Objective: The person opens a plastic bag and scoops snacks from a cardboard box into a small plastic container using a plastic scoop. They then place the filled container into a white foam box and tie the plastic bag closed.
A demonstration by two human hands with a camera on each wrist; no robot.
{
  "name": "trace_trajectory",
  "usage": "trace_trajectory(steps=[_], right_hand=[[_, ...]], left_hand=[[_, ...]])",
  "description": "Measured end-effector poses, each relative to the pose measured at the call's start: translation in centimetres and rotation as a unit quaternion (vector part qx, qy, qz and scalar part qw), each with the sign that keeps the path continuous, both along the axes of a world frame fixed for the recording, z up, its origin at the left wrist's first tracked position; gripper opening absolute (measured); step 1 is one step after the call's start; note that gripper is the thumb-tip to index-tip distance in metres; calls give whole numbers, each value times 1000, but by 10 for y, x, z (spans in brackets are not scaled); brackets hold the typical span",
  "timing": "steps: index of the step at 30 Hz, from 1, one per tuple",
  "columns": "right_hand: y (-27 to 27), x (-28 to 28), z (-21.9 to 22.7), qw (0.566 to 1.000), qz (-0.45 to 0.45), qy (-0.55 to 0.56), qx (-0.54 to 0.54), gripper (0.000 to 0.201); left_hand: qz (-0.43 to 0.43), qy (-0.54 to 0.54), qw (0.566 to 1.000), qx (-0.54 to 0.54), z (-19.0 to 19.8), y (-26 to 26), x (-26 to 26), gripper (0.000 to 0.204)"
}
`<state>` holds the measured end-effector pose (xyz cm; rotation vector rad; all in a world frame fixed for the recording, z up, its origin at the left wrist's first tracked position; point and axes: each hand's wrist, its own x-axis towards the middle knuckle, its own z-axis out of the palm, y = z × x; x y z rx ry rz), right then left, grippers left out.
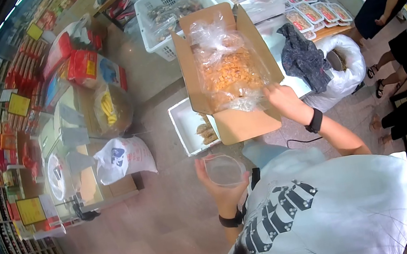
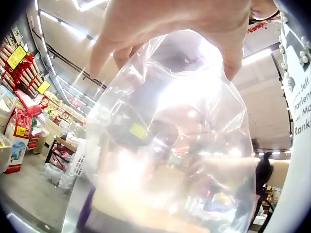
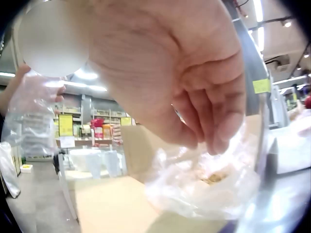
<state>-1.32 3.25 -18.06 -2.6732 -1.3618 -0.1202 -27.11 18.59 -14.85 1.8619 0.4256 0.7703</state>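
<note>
My left hand (image 1: 227, 194) holds up a clear plastic bag (image 2: 170, 141) at its top, with fingers and thumb round its mouth; in the left wrist view the bag hangs below the palm. The right hand (image 1: 284, 102) is at the near right corner of an open cardboard box (image 1: 247, 123). Its fingertips pinch the clear plastic liner (image 3: 194, 194) in the box. Inside that liner lie many small orange-brown pieces of food (image 1: 229, 74). The liner's far end is bunched up against the box's back flap.
A white foam box (image 1: 183, 133) with a few brown items stands on the floor left of the cardboard box. Behind are a white basket (image 1: 167, 52) and packed trays (image 1: 306, 16). Dark cloth (image 1: 303, 58) lies at right. Several people stand further right; shelves line the left.
</note>
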Motion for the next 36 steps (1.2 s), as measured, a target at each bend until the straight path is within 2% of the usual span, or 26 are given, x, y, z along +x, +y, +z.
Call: trace_trajectory(steps=[1, 3, 7, 10, 11, 14, 15, 18, 20, 24, 25, 28, 29, 32, 35, 36], right_hand=[[4, 9, -20, 998, -18, -40, -51, 15], [16, 17, -35, 991, 1, -47, -124, 14], [44, 27, -29, 970, -1, 6, -242, 9], [52, 39, -8, 971, 51, -148, -183, 14], [59, 45, 1, 973, 50, -198, -110, 17], [80, 61, -4, 981, 26, -155, -112, 20], [88, 63, -7, 990, 6, -103, -95, 11], [96, 78, -26, 985, 89, -80, -123, 6], [88, 77, -24, 979, 139, -72, -130, 8], [71, 67, 11, 965, 224, -21, -138, 7], [70, 66, 10, 973, 186, -11, -132, 7], [84, 78, 18, 979, 156, 0, -129, 8], [89, 81, 6, 978, 168, 14, -121, 11], [96, 81, 14, 977, 170, 93, -86, 14], [96, 89, 34, 976, 151, 127, -88, 17], [99, 88, 28, 978, 156, 106, -93, 17]], left_hand=[[1, -2, 1000, -11, 1, 5, 3, 116], [8, -6, 999, -34, 5, 15, 9, 116], [14, 14, 1000, -13, 13, 38, 18, 115], [25, 28, 999, -18, 19, 56, 25, 116], [28, 28, 999, -6, 19, 63, 27, 116], [31, 31, 999, 12, 16, 80, 39, 117], [29, 34, 999, 15, 15, 85, 43, 117], [0, 65, 997, 52, 14, 100, 53, 118], [-11, 43, 999, 18, 10, 107, 60, 119], [-47, 47, 998, 19, 5, 130, 68, 120], [-65, 44, 997, 4, 5, 136, 70, 119], [-111, 37, 993, -22, 5, 154, 77, 119], [-121, 37, 992, -16, 6, 158, 79, 119], [-146, 34, 989, -12, 8, 168, 84, 121], [-163, 37, 986, 2, 6, 176, 87, 121], [-166, 37, 985, 9, 4, 178, 89, 121]])
